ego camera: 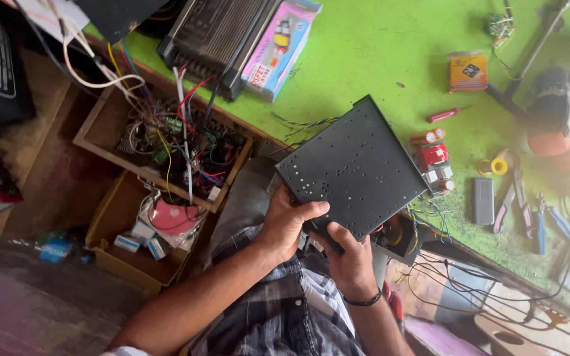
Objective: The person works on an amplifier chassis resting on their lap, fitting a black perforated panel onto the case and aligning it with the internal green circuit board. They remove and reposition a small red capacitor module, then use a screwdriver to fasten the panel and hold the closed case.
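Black perforated metal cover (354,168) held tilted over green bench (377,46) edge | left hand (286,223) grips its near corner | right hand (349,260) clamps underside, steadying it above wired chassis (400,236)

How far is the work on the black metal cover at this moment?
Done: the black perforated cover is lifted off the green table. In hand: the left hand and right hand grip its near corner. Left: the chassis beneath sits open, with coloured wires exposed.
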Available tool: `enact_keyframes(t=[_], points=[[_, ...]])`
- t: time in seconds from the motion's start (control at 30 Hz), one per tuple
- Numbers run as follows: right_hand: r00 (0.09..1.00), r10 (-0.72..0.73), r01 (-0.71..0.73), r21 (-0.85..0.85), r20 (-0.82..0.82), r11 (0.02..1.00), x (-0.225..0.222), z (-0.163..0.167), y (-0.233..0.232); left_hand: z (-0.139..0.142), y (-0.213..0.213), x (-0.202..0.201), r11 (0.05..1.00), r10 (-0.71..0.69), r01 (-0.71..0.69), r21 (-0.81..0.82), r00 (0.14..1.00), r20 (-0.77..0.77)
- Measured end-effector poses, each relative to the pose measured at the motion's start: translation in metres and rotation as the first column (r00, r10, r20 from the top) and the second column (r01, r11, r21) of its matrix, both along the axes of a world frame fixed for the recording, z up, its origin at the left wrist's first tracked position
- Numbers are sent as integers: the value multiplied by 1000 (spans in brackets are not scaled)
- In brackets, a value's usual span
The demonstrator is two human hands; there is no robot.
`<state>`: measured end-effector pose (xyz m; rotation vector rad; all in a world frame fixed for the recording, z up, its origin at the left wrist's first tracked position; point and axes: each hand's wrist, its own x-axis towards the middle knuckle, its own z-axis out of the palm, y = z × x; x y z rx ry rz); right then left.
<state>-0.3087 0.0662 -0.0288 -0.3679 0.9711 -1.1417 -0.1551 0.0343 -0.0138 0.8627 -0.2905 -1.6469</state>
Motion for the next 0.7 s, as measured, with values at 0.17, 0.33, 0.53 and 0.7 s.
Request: enact_keyframes(t=[0.17,0.33,0.53,0.7], points=[[1000,16,-16,-27,23,1000,-1,-4,0,-10,0,-2,1000,8,-9,-20,999,-36],[1000,14,-15,30,25,999,-4,-2,0,-18,-1,-2,1000,-1,1,-4,999,-33],[999,35,-35,17,23,999,-8,-9,1,-14,-1,-1,1000,1,0,12,999,-44],[999,20,-20,-3,36,1000,-6,-11,2,-21,-2,-1,1000,-8,9,17,999,-45]])
